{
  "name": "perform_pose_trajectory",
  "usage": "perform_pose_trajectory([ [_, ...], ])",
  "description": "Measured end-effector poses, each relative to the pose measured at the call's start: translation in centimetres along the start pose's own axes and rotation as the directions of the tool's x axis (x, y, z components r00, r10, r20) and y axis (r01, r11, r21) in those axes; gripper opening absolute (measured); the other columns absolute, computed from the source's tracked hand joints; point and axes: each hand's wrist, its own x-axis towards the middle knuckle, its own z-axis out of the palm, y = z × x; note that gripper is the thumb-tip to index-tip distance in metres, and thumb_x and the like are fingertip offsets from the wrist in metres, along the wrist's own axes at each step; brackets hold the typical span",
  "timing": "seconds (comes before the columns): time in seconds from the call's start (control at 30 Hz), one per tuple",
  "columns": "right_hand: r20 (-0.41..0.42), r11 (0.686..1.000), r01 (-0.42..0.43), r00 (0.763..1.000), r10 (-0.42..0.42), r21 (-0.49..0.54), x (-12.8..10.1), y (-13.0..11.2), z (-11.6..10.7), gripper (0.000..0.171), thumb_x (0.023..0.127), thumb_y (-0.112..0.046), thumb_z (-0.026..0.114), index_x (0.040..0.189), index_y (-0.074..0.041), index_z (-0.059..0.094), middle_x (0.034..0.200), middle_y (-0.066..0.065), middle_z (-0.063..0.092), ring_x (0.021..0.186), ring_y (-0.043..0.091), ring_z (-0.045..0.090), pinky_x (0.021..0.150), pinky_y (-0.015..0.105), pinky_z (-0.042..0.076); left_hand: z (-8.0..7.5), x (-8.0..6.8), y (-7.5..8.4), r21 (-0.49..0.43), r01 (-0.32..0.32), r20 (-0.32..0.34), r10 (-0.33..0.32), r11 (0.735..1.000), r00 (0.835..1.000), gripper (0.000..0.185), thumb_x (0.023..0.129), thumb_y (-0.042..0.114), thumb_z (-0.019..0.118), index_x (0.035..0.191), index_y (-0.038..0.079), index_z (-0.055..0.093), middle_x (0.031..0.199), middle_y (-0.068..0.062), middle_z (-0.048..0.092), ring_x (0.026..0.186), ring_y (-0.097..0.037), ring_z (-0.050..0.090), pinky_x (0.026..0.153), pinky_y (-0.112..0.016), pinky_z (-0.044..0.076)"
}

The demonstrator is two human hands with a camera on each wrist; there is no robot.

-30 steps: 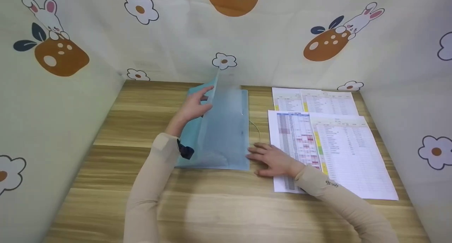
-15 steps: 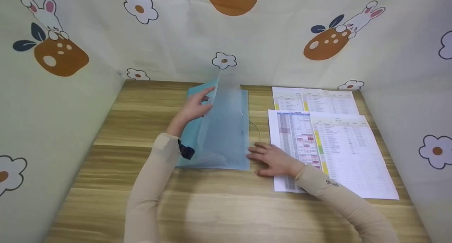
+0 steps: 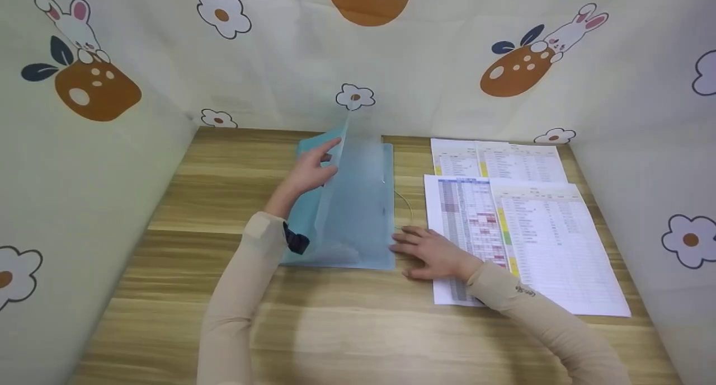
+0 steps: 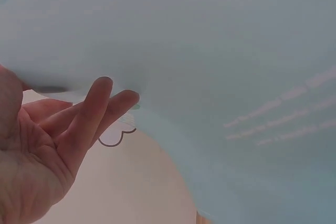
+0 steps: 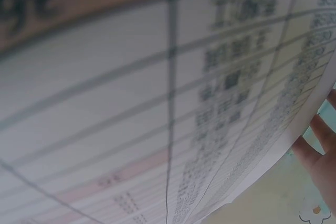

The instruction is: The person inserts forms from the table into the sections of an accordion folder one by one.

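Observation:
A translucent blue plastic folder lies on the table with its cover raised. My left hand is at the far half of the raised cover, its fingers extended against the sheet and the thumb apart from them. In the left wrist view, two fingertips of the left hand touch the pale blue cover, which fills most of that view. My right hand rests spread and palm down, fingertips at the folder's lower right edge. The right wrist view shows its fingers beyond a printed sheet.
Printed table sheets lie overlapping on the right, under my right wrist, with more sheets behind them. A thin pale elastic cord loops out at the folder's right side. Patterned cloth walls close off the wood-grain table.
The left hand and the raised cover have shifted very slightly to the right. My right hand, the folder's base and the papers stay where they were.

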Motion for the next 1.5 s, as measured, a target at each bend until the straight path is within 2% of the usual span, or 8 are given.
perform_pose_trajectory([
  [0.07, -0.002, 1.000, 0.004, 1.000, -0.004, -0.002, 0.0, 0.0, 0.0, 0.058, 0.080, -0.044, 0.053, 0.131, -0.016, 0.044, 0.136, 0.006, 0.036, 0.125, 0.031, 0.024, 0.095, 0.047, 0.023, 0.1, 0.1, 0.0, -0.001, 0.009, -0.003, -0.009, 1.000, 1.000, 0.056, 0.085, 0.009, 0.046, 0.138, 0.015, 0.030, 0.130, -0.014, 0.040, 0.065, -0.021, 0.055, 0.054, -0.028, 0.046],
  [0.2, -0.016, 1.000, 0.010, 1.000, -0.010, 0.000, 0.0, 0.0, 0.0, 0.058, 0.080, -0.044, 0.054, 0.130, -0.015, 0.045, 0.135, 0.007, 0.038, 0.124, 0.032, 0.026, 0.095, 0.047, 0.023, 0.3, 0.1, 0.1, 0.000, 0.019, -0.015, -0.019, 1.000, 1.000, 0.056, 0.084, 0.008, 0.045, 0.138, 0.014, 0.030, 0.128, -0.016, 0.043, 0.052, -0.017, 0.051, 0.053, -0.028, 0.046],
  [0.53, -0.014, 1.000, 0.010, 1.000, -0.010, 0.000, 0.1, 0.0, -0.1, 0.059, 0.080, -0.044, 0.055, 0.131, -0.016, 0.044, 0.135, 0.007, 0.037, 0.124, 0.031, 0.026, 0.095, 0.047, 0.024, 0.4, 0.2, 0.0, -0.018, 0.025, -0.009, -0.025, 1.000, 1.000, 0.056, 0.085, 0.009, 0.046, 0.138, 0.014, 0.028, 0.125, -0.018, 0.045, 0.045, -0.014, 0.046, 0.053, -0.028, 0.047],
  [0.8, -0.081, 0.999, 0.031, 0.996, -0.029, 0.018, 0.0, 0.2, -0.4, 0.058, 0.079, -0.043, 0.056, 0.129, -0.015, 0.046, 0.133, 0.008, 0.039, 0.122, 0.032, 0.029, 0.095, 0.046, 0.025, 0.5, 0.0, 0.3, 0.001, 0.069, -0.014, -0.069, 0.998, 0.998, 0.058, 0.083, 0.009, 0.045, 0.138, 0.017, 0.029, 0.123, -0.018, 0.047, 0.041, -0.013, 0.040, 0.050, -0.027, 0.045],
  [1.0, -0.148, 0.999, 0.024, 0.989, -0.019, 0.032, -0.5, 1.0, -1.8, 0.058, 0.078, -0.039, 0.059, 0.128, -0.010, 0.046, 0.131, 0.014, 0.040, 0.120, 0.035, 0.032, 0.096, 0.045, 0.025, 0.5, 0.0, 0.2, -0.002, 0.070, -0.011, -0.070, 0.998, 0.997, 0.058, 0.084, 0.010, 0.045, 0.139, 0.017, 0.028, 0.125, -0.017, 0.046, 0.044, -0.014, 0.043, 0.050, -0.027, 0.044],
  [1.13, -0.191, 0.999, -0.018, 0.981, 0.027, 0.048, -1.4, 2.0, -3.1, 0.058, 0.077, -0.032, 0.062, 0.127, -0.009, 0.046, 0.130, 0.015, 0.040, 0.119, 0.034, 0.033, 0.095, 0.046, 0.025, 0.5, 0.0, 0.2, -0.007, 0.064, -0.015, -0.065, 0.998, 0.998, 0.058, 0.084, 0.010, 0.046, 0.138, 0.017, 0.029, 0.124, -0.017, 0.047, 0.049, -0.016, 0.048, 0.051, -0.027, 0.045],
  [1.27, -0.201, 0.985, -0.121, 0.969, 0.145, 0.123, -2.9, 3.1, -4.5, 0.057, 0.080, -0.034, 0.060, 0.130, -0.012, 0.044, 0.133, 0.011, 0.038, 0.122, 0.029, 0.030, 0.095, 0.046, 0.025, 0.4, 0.0, 0.1, -0.015, 0.058, -0.015, -0.058, 0.998, 0.998, 0.057, 0.084, 0.010, 0.046, 0.138, 0.016, 0.029, 0.123, -0.018, 0.047, 0.058, -0.018, 0.054, 0.052, -0.028, 0.046],
  [1.5, -0.247, 0.931, -0.259, 0.914, 0.323, 0.258, -5.6, 5.0, -6.5, 0.056, 0.081, -0.030, 0.060, 0.131, -0.011, 0.043, 0.133, 0.010, 0.036, 0.122, 0.027, 0.030, 0.095, 0.046, 0.025, 0.5, 0.0, 0.0, -0.035, 0.062, -0.013, -0.063, 0.997, 0.998, 0.056, 0.085, 0.011, 0.047, 0.138, 0.018, 0.029, 0.123, -0.016, 0.047, 0.060, -0.019, 0.056, 0.053, -0.029, 0.046],
])
